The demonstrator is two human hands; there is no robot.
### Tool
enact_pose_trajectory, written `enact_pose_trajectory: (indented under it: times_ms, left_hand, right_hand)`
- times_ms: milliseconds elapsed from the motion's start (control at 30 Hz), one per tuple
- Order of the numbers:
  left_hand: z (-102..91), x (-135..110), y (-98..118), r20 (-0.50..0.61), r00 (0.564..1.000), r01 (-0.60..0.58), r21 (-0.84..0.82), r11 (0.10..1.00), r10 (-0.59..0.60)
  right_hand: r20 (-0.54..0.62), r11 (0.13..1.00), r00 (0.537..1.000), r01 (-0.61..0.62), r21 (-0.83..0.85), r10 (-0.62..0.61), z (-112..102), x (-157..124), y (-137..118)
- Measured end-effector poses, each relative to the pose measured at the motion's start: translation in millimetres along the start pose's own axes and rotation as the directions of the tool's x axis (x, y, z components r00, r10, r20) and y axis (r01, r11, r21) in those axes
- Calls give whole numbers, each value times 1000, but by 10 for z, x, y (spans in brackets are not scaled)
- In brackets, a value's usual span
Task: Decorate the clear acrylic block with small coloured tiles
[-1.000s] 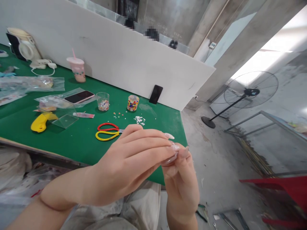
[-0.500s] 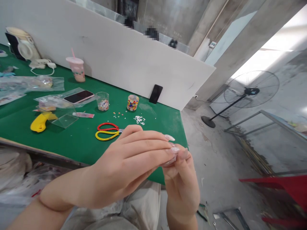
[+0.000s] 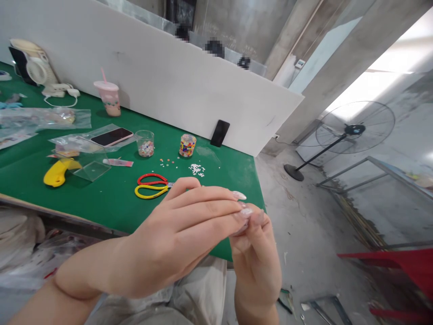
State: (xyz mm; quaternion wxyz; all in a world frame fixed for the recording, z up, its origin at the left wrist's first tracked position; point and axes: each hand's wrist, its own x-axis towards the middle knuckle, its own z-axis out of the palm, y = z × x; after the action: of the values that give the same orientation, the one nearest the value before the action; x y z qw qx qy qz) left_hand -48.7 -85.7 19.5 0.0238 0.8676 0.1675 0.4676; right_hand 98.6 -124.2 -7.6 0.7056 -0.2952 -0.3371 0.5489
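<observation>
My left hand (image 3: 186,230) reaches across from the left with its fingers close together, their long-nailed tips meeting the fingers of my right hand (image 3: 260,253). The right hand is closed, thumb bent up against the left fingertips. Whatever lies between them, if anything, is hidden. Just behind the left hand lie scissors (image 3: 151,191) with one red and one yellow handle, blades partly covered by the hand. Farther back are a scatter of small white pieces (image 3: 196,169) and a clear cup (image 3: 187,146) covered with coloured mosaic tiles.
On the green table (image 3: 111,203) are a clear cup of small pieces (image 3: 145,146), a pink-edged phone (image 3: 112,136), a yellow tool (image 3: 56,176), a clear stand (image 3: 96,164) and a pink tumbler (image 3: 110,99). A black phone (image 3: 220,133) leans on the white partition (image 3: 162,76).
Both hands keep nearly the same pose; only a very slight shift of the fingers shows. Things on the table have not moved.
</observation>
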Motion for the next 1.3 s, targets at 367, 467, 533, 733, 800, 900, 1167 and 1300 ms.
enact_pose_trajectory:
  times_ms: [367, 467, 533, 733, 800, 900, 1167, 1300]
  left_hand:
    - [-33, -13, 2, 41, 999, 16, 4, 1000, -16]
    - [-12, -20, 3, 17, 1000, 5, 5, 1000, -5]
    - [2, -19, 5, 3, 1000, -6, 5, 1000, 6]
    - [-13, 21, 21, 20, 1000, -25, 67, 997, 24]
    - [-17, 22, 22, 31, 999, -37, 87, 996, 35]
    - [-8, 4, 14, -6, 999, -41, 84, 996, 42]
    - [13, -6, -8, -21, 1000, -14, 34, 999, 15]
    - [-12, 0, 2, 7, 1000, -24, 80, 997, 23]
  right_hand:
    - [-2, 1000, 1000, -23, 8, 23, -21, -24, 8]
    - [-36, 999, 999, 2, -46, -3, -19, -23, 10]
    - [-49, 997, 999, 18, -76, -22, -14, -21, 8]
    - [-40, 999, 999, 15, -49, -17, 8, -18, 4]
    - [-26, 1000, 1000, -4, -13, 3, 8, -22, 8]
    - [-17, 999, 999, -33, -2, 33, -6, -24, 16]
    - [8, 999, 999, -32, 17, 32, -43, 6, 4]
    - [-15, 999, 1000, -14, -32, 14, -17, -9, 2]
